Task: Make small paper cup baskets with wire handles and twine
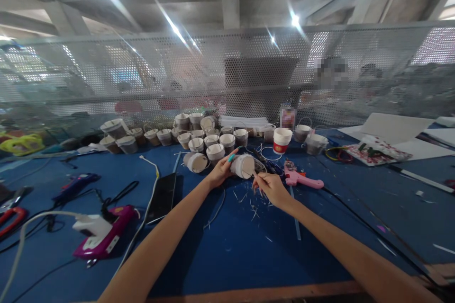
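In my left hand [222, 171] is a small cup [243, 166] with a grey wrap, tipped so that a pale round end faces me. My fingers close around its left side. At the cup's lower right edge, the fingers of my right hand [272, 188] are pinched together; what they grip, if anything, is too small to make out. Close to my left hand another wrapped cup [196, 162] lies on its side. A pink glue gun [301, 179] rests just right of my right hand. Thin white scraps [253, 209] are scattered below the cup.
Several wrapped cups [211, 140] stand in rows behind my hands, near a red-and-white cup stack [282, 140]. Left lie a black phone [161, 198], a purple power strip [104, 239] and cords. White sheets [394, 130] lie at right. A perforated screen [170, 75] stands behind.
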`<state>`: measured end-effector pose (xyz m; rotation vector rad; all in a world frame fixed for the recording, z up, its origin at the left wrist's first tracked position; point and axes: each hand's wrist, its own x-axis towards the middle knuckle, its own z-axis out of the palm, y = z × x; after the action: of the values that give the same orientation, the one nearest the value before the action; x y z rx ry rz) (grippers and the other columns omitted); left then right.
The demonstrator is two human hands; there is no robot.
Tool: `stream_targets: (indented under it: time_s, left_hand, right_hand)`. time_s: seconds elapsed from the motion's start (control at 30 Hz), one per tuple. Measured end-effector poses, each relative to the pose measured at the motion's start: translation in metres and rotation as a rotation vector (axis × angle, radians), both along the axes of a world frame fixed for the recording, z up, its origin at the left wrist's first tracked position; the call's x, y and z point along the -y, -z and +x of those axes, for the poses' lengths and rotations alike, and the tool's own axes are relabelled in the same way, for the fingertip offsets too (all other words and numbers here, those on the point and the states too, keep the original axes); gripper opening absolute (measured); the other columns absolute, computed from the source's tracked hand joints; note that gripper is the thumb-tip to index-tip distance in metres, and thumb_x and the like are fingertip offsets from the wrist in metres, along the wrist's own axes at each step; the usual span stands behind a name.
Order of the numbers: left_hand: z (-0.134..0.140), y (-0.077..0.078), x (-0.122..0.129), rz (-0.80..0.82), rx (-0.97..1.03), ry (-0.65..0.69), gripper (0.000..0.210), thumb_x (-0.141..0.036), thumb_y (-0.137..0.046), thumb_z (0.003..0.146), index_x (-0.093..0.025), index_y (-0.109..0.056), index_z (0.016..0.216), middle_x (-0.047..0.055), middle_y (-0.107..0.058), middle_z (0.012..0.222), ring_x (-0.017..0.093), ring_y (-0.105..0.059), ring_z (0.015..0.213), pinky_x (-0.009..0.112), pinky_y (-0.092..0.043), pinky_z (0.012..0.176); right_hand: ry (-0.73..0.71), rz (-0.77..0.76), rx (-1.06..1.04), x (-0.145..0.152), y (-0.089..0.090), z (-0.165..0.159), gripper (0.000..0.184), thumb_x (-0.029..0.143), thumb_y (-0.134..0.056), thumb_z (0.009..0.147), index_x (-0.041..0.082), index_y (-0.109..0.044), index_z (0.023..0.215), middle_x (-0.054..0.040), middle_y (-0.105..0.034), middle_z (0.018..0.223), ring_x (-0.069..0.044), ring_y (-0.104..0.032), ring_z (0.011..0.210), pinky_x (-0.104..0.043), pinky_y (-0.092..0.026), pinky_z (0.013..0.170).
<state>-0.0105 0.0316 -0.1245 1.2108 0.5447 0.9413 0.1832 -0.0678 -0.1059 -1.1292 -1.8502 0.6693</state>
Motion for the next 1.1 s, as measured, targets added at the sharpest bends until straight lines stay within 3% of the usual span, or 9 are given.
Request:
stream_targets:
  time_s: [0.23, 0.47, 0.77, 1.1]
  left_hand:
    - [-0.0002, -0.002, 0.0013, 0.002, -0.009, -0.006, 0.066, -0.048, -0.058, 0.071, -0.03, -0.036, 0.13, 0.006, -0.058, 0.101, 0.014, -0.05, 0.07, 0.029, -0.046, 0.066]
    - [0.0007, -0.0064, 0.0051, 0.016, -0.03, -0.005, 0.067, -0.048, -0.056, 0.072, -0.029, -0.034, 0.132, 0.007, -0.059, 0.096, 0.015, -0.051, 0.069, 0.032, -0.045, 0.068]
    - [0.0005, -0.0063, 0.0053, -0.021, -0.019, -0.024, 0.068, -0.048, -0.059, 0.07, -0.029, -0.036, 0.131, 0.005, -0.059, 0.09, 0.013, -0.048, 0.067, 0.027, -0.043, 0.065]
    - [0.001, -0.0068, 0.0054, 0.0, -0.011, 0.001, 0.067, -0.049, -0.058, 0.071, -0.03, -0.035, 0.131, 0.007, -0.058, 0.1, 0.013, -0.05, 0.069, 0.029, -0.045, 0.065]
  right_hand:
    - [-0.027, 0.027, 0.088, -0.0007, -0.0022, 0.0031, 0.038, 0.028, -0.036, 0.086, 0.017, -0.052, 0.053, -0.0021, -0.059, 0.055, -0.012, -0.053, 0.053, -0.024, -0.041, 0.058]
    - [0.036, 0.04, 0.024, -0.0054, 0.0033, 0.0075, 0.037, 0.033, -0.035, 0.087, 0.017, -0.054, 0.059, -0.0031, -0.059, 0.06, -0.012, -0.053, 0.053, -0.024, -0.043, 0.056]
    - [-0.04, -0.029, 0.076, -0.0037, 0.0005, 0.0059, 0.037, 0.029, -0.037, 0.085, 0.017, -0.052, 0.053, -0.0003, -0.057, 0.053, -0.011, -0.051, 0.049, -0.023, -0.04, 0.055]
    - [-0.038, -0.001, 0.013, -0.0005, -0.0019, 0.0037, 0.038, 0.031, -0.035, 0.086, 0.017, -0.053, 0.056, -0.0004, -0.057, 0.057, -0.01, -0.049, 0.047, -0.023, -0.038, 0.053]
